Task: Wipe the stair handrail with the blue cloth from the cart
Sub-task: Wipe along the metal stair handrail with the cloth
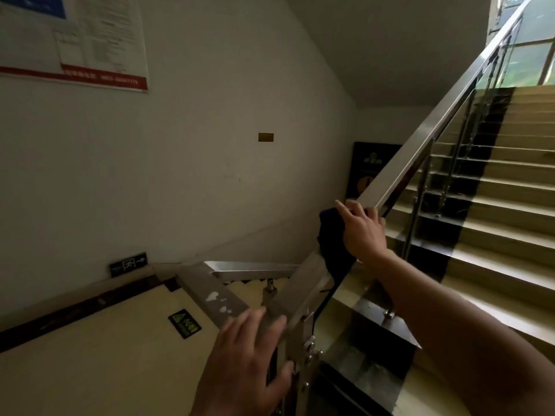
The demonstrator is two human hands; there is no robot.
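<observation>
Right hand (362, 232) clamps blue cloth (330, 241) round handrail (419, 145), arm outstretched; left hand (243, 361) rests spread lower down.

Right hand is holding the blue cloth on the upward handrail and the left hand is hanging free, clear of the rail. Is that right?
Not quite: in the head view the left hand rests on the handrail at its lower corner, not hanging free. The right hand does hold the blue cloth on the upward run.

Red-banded wall notice (72, 40), small brass plaque (265, 137), exit sign (128, 263) at the skirting, dark poster (368, 166) near tan stairs (510, 235).
</observation>
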